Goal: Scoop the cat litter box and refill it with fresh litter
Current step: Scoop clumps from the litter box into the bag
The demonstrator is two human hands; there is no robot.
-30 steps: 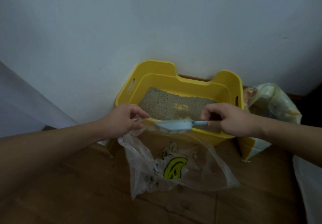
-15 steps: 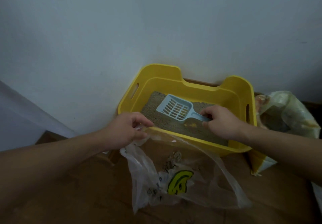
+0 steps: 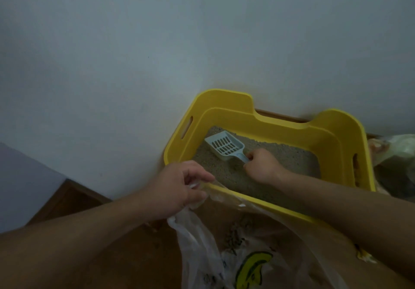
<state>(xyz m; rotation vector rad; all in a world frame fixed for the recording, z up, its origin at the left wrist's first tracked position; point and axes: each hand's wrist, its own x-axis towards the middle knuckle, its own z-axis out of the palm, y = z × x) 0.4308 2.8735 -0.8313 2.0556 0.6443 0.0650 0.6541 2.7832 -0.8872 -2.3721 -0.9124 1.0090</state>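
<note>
The yellow litter box [image 3: 336, 120] sits just beyond both hands, its floor covered in grey-beige litter [image 3: 292, 156]. A pale blue slotted scoop [image 3: 225, 146] rests on the litter, its handle gripped by the right hand [image 3: 262, 165] and its blade pointing toward the far left corner. The clear plastic bag [image 3: 202, 243] hangs open from the left hand [image 3: 177, 187] against the box's near rim.

Looks like a home, a room corner: yellow cat litter box [image 3: 226, 101] on wood floor [image 3: 74, 196] against a plain white wall [image 3: 157, 41], wooden skirting [image 3: 280, 117] behind, printed plastic carrier bag [image 3: 197, 243] alongside.
</note>
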